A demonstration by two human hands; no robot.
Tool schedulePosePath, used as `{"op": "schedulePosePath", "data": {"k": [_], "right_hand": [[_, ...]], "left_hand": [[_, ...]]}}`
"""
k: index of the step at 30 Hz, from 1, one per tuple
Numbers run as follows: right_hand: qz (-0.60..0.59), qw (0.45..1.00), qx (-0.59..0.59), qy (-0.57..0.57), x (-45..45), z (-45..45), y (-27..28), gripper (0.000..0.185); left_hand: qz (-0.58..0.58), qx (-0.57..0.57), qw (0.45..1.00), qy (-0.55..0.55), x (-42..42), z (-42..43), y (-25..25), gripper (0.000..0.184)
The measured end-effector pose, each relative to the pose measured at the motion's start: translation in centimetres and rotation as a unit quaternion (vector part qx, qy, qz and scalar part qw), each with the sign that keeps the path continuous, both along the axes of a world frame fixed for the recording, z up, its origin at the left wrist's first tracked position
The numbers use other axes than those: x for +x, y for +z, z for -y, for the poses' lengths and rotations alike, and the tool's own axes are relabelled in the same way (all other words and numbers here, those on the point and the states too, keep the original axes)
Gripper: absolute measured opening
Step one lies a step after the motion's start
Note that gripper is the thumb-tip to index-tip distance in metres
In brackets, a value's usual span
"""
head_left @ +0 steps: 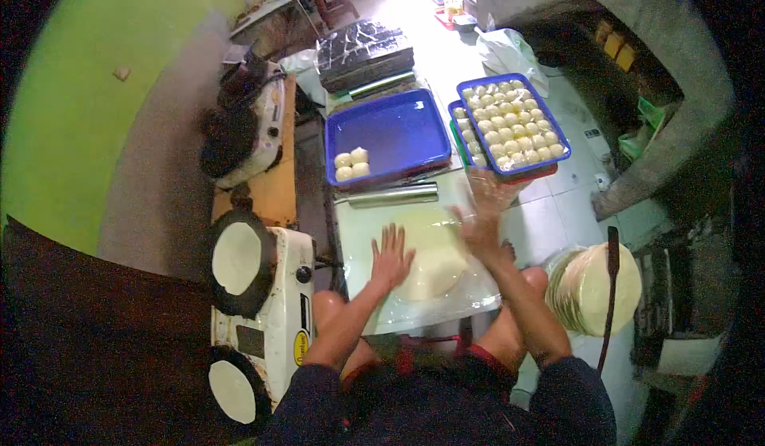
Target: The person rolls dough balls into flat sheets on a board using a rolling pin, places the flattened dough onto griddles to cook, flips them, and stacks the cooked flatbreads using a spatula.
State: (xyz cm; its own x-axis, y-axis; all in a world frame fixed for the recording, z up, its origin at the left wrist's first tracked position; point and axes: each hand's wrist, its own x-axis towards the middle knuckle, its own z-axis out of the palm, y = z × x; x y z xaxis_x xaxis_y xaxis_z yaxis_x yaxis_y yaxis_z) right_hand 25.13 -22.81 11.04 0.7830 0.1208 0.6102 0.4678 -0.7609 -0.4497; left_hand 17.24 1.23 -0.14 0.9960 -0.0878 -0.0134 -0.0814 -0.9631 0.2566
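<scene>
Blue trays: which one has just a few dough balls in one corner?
The left-hand blue tray, mostly bare; the upper right tray is packed full, and the lower tray beneath is largely hidden.

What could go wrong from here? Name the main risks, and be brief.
The flatbreads on the two pans might scorch if the stove is lit, since the left hand and right hand are both at the dough.

The upper tray of dough balls sits offset on the stack, so a knock could shift it.

The spatula lies across the piled flatbreads and might slide off.
</scene>
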Motion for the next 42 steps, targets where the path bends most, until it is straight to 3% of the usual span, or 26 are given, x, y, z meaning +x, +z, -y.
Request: {"op": "schedulePosePath", "data": {"k": [1,2,3,4,6,7,10,11,14,15,18,19,20,22,23,24,25,27,28,29,30,31,33,37,39,42], "right_hand": [[-0.097,0.993,-0.005,0.059,-1.3,6.2,0.1,0.064],[-0.032,0.994,0.004,-0.102,-5.4,10.3,1.8,0.067],[-0.084,0.979,-0.062,-0.176,-8.7,14.8,4.2,0.073],[-0.153,0.966,-0.032,-0.205,-11.7,18.7,5.9,0.081],[-0.192,0.919,-0.107,-0.328,-19.2,26.2,2.9,0.087],[-0.217,0.887,-0.145,-0.383,-22.9,29.9,1.4,0.09],[-0.305,0.861,-0.084,-0.399,-29.0,32.7,-0.3,0.092],[-0.33,0.845,-0.071,-0.415,-29.4,33.0,-0.6,0.078],[-0.33,0.857,-0.086,-0.387,-29.9,33.3,-0.1,0.059],[-0.282,0.87,-0.155,-0.373,-29.9,32.9,0.3,0.043],[-0.27,0.916,-0.148,-0.259,-27.0,28.4,2.8,0.034],[-0.308,0.924,0.098,-0.206,-24.8,26.6,0.6,0.032],[-0.23,0.959,-0.101,-0.127,-23.4,17.8,5.2,0.031],[-0.138,0.98,-0.088,0.117,-20.5,6.6,5.3,0.037],[-0.229,0.957,-0.049,0.173,-21.6,-1.3,8.5,0.039],[-0.205,0.939,-0.008,0.276,-22.3,-7.4,8.6,0.04],[-0.236,0.904,-0.064,0.351,-23.4,-12.0,9.2,0.039],[-0.195,0.821,-0.151,0.515,-26.8,-20.4,11.2,0.034],[-0.229,0.783,-0.17,0.553,-28.4,-22.5,12.6,0.033],[-0.265,0.742,-0.189,0.586,-30.0,-24.6,14.0,0.033],[-0.173,0.708,-0.262,0.632,-31.0,-25.9,15.8,0.033],[-0.186,0.694,-0.3,0.627,-30.9,-25.9,16.8,0.034],[-0.209,0.667,-0.378,0.606,-32.1,-27.0,18.0,0.035],[-0.156,0.703,-0.3,0.626,-32.1,-30.0,14.5,0.044],[-0.176,0.662,-0.386,0.618,-33.6,-35.5,10.8,0.048],[-0.162,0.62,-0.209,0.739,-37.2,-42.3,5.2,0.04]], "left_hand": [[0.003,0.007,1.0,-0.003,1.5,0.9,-0.1,0.073],[0.008,0.014,1.0,-0.006,2.9,1.9,-0.2,0.074],[0.009,0.019,1.0,-0.004,3.2,3.0,-0.3,0.076],[-0.004,0.025,0.999,-0.022,2.8,3.6,0.0,0.075],[-0.02,0.048,0.997,-0.065,3.0,3.8,1.7,0.074],[0.045,0.031,0.998,-0.012,4.1,3.2,0.2,0.073],[0.013,0.024,0.999,-0.027,2.9,3.6,1.5,0.075],[0.01,0.023,0.999,-0.037,1.8,3.6,1.4,0.074],[-0.001,0.028,0.999,-0.035,-2.4,2.1,1.7,0.074],[-0.004,0.028,0.999,-0.018,-3.6,0.5,2.2,0.075],[-0.012,0.017,0.997,0.072,-8.4,-3.8,3.8,0.078],[-0.012,0.006,0.994,0.105,-10.5,-4.6,5.3,0.079],[-0.011,-0.002,0.99,0.142,-12.8,-5.5,6.6,0.08],[0.04,-0.035,0.983,0.174,-16.6,-6.7,8.1,0.078],[0.06,-0.049,0.978,0.196,-18.6,-7.0,9.1,0.077],[0.084,-0.062,0.971,0.214,-20.7,-7.5,10.0,0.076],[0.065,-0.052,0.974,0.21,-22.3,-8.7,10.8,0.076],[0.19,-0.016,0.961,0.2,-26.1,-9.9,9.5,0.077],[0.214,0.072,0.949,0.217,-30.1,-10.1,10.8,0.069],[0.265,-0.039,0.924,0.273,-31.5,-10.3,8.6,0.067],[0.273,-0.1,0.907,0.304,-32.7,-10.2,7.3,0.064],[0.285,-0.16,0.885,0.332,-33.9,-10.2,6.1,0.062],[0.231,-0.186,0.888,0.351,-38.7,-10.9,6.0,0.057],[0.112,-0.257,0.852,0.443,-44.1,-9.9,5.1,0.051],[0.097,-0.305,0.831,0.455,-44.9,-9.4,5.2,0.049],[0.098,-0.301,0.836,0.449,-44.6,-9.4,6.2,0.048]]}}
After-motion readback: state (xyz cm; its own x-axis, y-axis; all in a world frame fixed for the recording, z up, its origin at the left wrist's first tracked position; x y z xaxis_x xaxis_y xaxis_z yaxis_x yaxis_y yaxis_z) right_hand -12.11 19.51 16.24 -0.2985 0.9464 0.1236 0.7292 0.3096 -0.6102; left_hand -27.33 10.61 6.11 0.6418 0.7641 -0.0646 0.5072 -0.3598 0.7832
